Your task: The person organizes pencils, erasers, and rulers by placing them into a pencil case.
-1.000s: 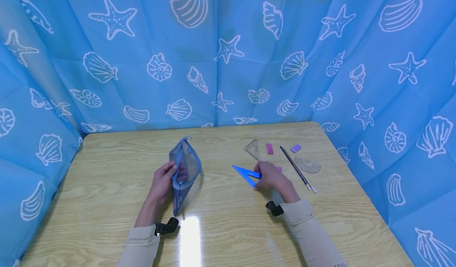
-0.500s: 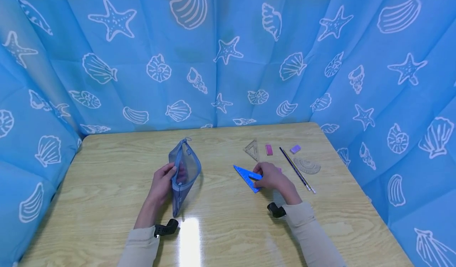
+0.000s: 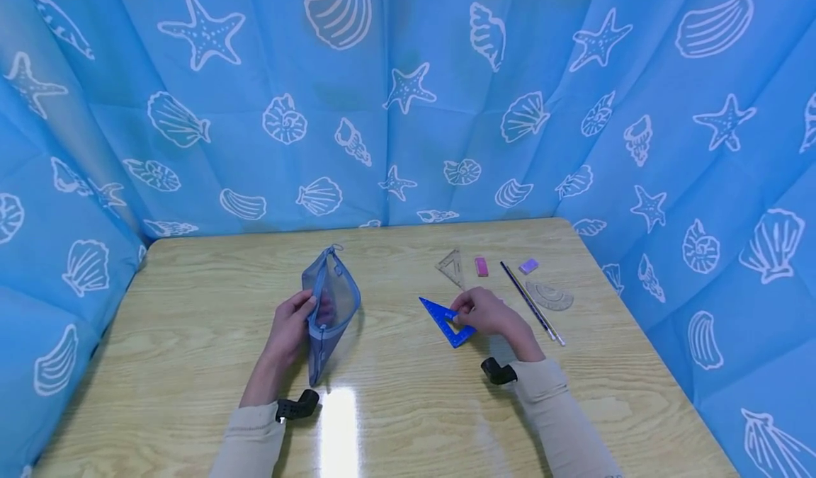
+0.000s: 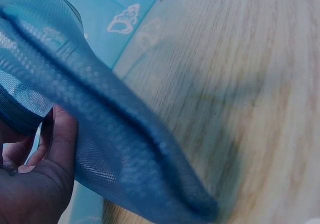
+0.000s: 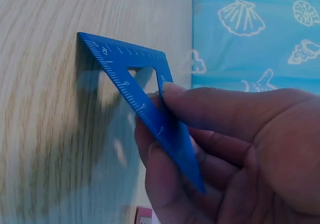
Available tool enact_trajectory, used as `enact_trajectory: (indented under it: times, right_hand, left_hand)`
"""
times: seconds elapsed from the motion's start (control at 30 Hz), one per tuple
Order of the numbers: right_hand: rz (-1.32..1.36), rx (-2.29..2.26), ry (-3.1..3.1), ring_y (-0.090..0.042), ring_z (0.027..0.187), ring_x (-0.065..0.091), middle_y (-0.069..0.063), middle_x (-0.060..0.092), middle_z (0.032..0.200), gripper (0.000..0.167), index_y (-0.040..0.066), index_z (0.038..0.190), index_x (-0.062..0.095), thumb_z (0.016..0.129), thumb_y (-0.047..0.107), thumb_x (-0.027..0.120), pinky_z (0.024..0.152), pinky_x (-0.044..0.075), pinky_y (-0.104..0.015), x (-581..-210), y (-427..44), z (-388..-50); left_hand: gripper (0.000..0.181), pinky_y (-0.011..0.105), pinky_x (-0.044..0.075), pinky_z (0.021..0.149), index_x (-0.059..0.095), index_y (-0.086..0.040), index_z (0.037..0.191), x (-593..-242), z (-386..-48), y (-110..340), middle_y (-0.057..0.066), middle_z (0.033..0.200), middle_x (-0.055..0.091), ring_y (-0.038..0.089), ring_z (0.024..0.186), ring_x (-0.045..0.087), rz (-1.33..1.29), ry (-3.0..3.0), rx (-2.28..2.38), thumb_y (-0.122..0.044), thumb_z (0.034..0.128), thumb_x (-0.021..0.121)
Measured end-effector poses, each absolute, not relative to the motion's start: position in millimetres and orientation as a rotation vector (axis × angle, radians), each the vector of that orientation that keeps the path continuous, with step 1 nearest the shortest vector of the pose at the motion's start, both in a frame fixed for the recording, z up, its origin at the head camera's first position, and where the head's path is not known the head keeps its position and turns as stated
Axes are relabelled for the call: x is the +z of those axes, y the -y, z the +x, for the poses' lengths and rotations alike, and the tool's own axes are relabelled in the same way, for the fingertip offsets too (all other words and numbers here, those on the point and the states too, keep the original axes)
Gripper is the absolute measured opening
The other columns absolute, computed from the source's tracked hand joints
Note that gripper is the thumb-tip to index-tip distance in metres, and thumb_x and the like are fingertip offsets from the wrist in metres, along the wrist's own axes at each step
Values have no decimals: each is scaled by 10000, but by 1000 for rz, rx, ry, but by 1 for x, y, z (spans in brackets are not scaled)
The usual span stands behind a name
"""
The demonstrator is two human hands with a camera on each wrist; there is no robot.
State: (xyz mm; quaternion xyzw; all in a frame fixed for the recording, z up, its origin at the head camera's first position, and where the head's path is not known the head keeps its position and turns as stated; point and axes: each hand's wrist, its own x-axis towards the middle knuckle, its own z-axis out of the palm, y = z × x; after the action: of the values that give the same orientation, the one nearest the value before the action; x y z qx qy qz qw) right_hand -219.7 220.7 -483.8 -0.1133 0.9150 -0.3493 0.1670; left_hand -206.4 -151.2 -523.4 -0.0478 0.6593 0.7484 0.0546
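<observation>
My left hand (image 3: 288,333) grips the near side of a blue-grey mesh zip pencil pouch (image 3: 344,297), whose top gapes. In the left wrist view the pouch (image 4: 115,119) fills much of the frame, with fingers behind its mesh. My right hand (image 3: 494,317) pinches a blue set square (image 3: 438,316) by one side, thumb on one face and fingers behind. The right wrist view shows the set square (image 5: 165,126) tilted, its white scale marks facing the camera. Its pointed tip appears close to the table; whether it touches I cannot tell.
Beyond my right hand lie a clear set square (image 3: 452,268), a pink eraser (image 3: 481,267), a purple eraser (image 3: 528,266), two pencils (image 3: 528,299) and a clear protractor (image 3: 550,297). A blue shell-print curtain (image 3: 408,131) hangs behind the wooden table (image 3: 191,308).
My right hand has shifted slightly right and turned the blue set square, so its triangular opening shows more. My left hand and the pouch stay in place.
</observation>
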Motion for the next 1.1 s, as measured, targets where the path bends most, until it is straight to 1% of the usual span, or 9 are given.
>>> enact_trajectory:
  times: [0.1, 0.27, 0.47, 0.57, 0.67, 0.83, 1.1]
  right_hand:
    - [-330, -1027, -2575, -137, 752, 523, -43, 620, 855, 175, -40, 1072, 704, 918, 20, 648, 665, 453, -262, -484, -221, -218]
    - [-336, -1105, -2546, -160, 827, 531, -53, 592, 897, 165, -46, 1089, 671, 944, 30, 647, 692, 462, -269, -486, -223, -219]
    - [-307, -1191, -2539, -160, 830, 543, -64, 581, 914, 185, -52, 1118, 643, 950, 26, 643, 669, 481, -258, -487, -224, -219]
    - [-264, -1247, -2513, -155, 799, 551, -71, 577, 933, 223, -54, 1158, 627, 953, 33, 637, 626, 501, -252, -485, -224, -219]
    - [-248, -1301, -2491, -160, 782, 551, -88, 577, 955, 255, -63, 1194, 611, 959, 35, 618, 601, 491, -250, -484, -223, -218]
    - [-240, -1356, -2499, -168, 817, 548, -104, 596, 988, 277, -58, 1220, 606, 963, 46, 607, 618, 447, -241, -488, -222, -217]
    - [-206, -1469, -2477, -184, 893, 540, -122, 588, 1015, 273, -78, 1214, 580, 963, 25, 604, 651, 456, -222, -496, -215, -215]
  left_hand:
    - [348, 287, 593, 885, 533, 111, 1339, -523, -205, 153, 112, 1134, 670, 97, 958, 690, -146, -2007, 2261, -113, 1102, 412]
    - [343, 288, 590, 892, 513, 118, 1350, -520, -204, 152, 74, 1109, 676, 89, 956, 691, -151, -1963, 2279, -91, 1099, 409]
    - [340, 285, 592, 887, 505, 131, 1346, -520, -204, 151, 53, 1085, 684, 93, 951, 687, -159, -1938, 2301, -77, 1099, 400]
    - [339, 289, 594, 884, 510, 128, 1345, -519, -205, 151, 72, 1097, 682, 97, 949, 690, -162, -1951, 2292, -78, 1099, 401]
    - [350, 285, 595, 878, 522, 110, 1351, -520, -206, 151, 96, 1117, 675, 98, 949, 690, -166, -1986, 2259, -105, 1104, 400]
    - [360, 276, 595, 869, 524, 99, 1363, -520, -206, 151, 112, 1133, 668, 100, 950, 686, -166, -2013, 2232, -121, 1105, 401]
    - [354, 267, 594, 863, 535, 92, 1363, -519, -207, 150, 155, 1169, 661, 94, 944, 686, -180, -2030, 2219, -109, 1104, 403]
